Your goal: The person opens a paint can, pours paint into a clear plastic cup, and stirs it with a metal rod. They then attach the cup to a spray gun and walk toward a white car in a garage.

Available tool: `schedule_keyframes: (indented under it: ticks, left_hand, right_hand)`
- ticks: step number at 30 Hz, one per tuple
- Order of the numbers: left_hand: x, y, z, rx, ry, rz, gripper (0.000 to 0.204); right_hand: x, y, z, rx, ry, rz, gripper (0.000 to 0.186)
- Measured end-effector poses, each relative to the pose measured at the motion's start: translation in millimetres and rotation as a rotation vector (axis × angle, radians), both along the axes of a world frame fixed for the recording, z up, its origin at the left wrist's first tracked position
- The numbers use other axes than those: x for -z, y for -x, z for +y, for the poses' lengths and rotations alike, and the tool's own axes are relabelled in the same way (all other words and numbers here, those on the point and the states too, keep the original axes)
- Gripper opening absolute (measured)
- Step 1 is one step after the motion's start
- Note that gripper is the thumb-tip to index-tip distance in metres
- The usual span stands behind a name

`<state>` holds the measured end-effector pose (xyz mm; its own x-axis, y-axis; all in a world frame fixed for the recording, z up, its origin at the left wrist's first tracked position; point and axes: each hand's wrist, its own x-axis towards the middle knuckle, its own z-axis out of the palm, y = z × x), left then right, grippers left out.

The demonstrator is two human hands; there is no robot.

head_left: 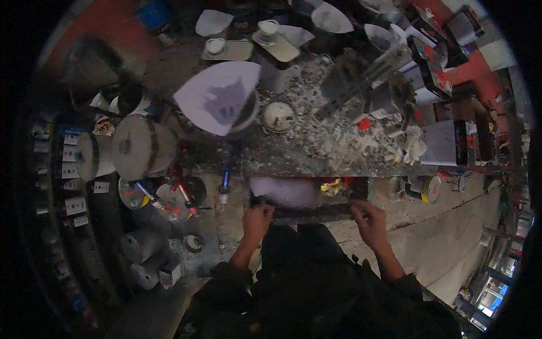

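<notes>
Gripping a dark drawer [307, 213] edge, both hands [257, 219] closed, white sheet [285, 192] seemingly inside

A dim workshop: a paint-spattered workbench [339, 141] spans the middle, a grey concrete floor [451, 237] lies right, red shelving [480, 73] far right, labelled shelves [70, 186] left.

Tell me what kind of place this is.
Probably a paint-mixing workshop: a paint-spattered workbench, paper cone strainers set over cans, and an open paint can. Both hands grip a dark drawer's front edge.
</notes>
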<state>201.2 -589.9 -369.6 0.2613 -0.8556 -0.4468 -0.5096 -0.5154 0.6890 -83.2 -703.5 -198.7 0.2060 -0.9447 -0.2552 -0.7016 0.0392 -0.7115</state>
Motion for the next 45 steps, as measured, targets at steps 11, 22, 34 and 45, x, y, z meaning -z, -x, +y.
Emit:
schedule_keyframes:
  ticks: [11, 22, 34, 45]
  left_hand:
    - [79.7, 45.2, -72.4, -0.614, 0.032, -0.305, 0.046]
    - [42.0, 56.3, -27.1, -0.49, 0.283, -0.25, 0.056]
    - [-53.6, 125.2, -38.1, -0.053, 0.142, 0.265, 0.033]
    - [-78.7, 206.4, -133.8, 0.379, 0.389, 0.202, 0.075]
  right_hand:
    - [18.0, 162.4, 22.1, -0.069, -0.017, -0.021, 0.018]
    - [178.7, 100.3, -15.4, -0.398, 0.038, 0.354, 0.022]
    - [198.4, 68.8, -26.6, -0.449, 0.089, 0.608, 0.021]
    - [39.0, 80.3, -31.7, -0.17, 0.103, 0.156, 0.033]
